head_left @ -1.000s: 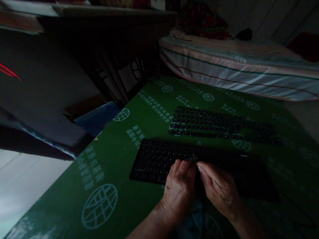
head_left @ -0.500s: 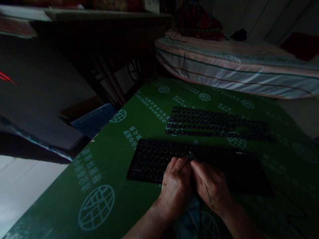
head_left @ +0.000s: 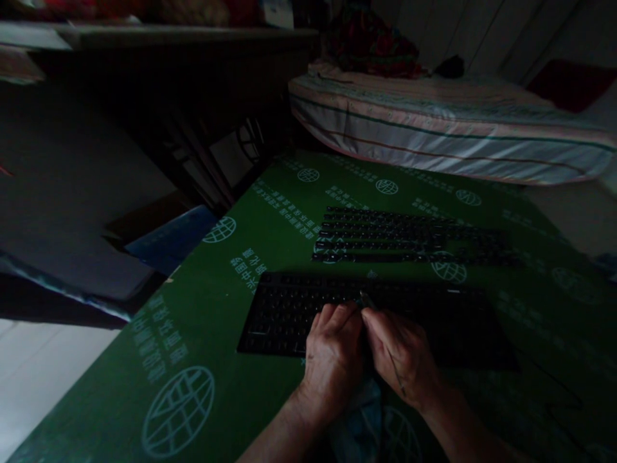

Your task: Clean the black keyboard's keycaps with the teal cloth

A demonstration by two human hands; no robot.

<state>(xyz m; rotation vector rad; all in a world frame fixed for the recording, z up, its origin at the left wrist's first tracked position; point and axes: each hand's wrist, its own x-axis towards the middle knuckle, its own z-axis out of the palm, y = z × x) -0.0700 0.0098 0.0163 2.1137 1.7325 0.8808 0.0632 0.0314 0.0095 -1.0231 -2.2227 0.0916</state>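
A black keyboard point(head_left: 282, 315) lies on a green printed board, its key sockets bare on the left part. Over its front middle, my left hand point(head_left: 332, 354) is closed with the fingers curled down; what they grip is hidden. Close beside it, my right hand point(head_left: 405, 354) pinches a slim pointed tool point(head_left: 365, 299), whose tip shows ahead of the fingers. The tool's exact kind is too dark to tell. A blue cloth point(head_left: 359, 415) hangs below and between my wrists. Behind the keyboard, loose black keycaps point(head_left: 371, 233) are laid out in several rows.
The green board point(head_left: 270, 399) carries white globe prints. A thin cable point(head_left: 559, 379) runs off to the right of the keyboard. At the back stands a bed point(head_left: 434, 122) with a striped cover. A dark table point(head_left: 193, 38) and a blue flat item point(head_left: 171, 238) are on the left.
The whole view has shifted slightly, so things sit a little further left. Both hands stay together over the keyboard, and the slim tool remains in my right hand.
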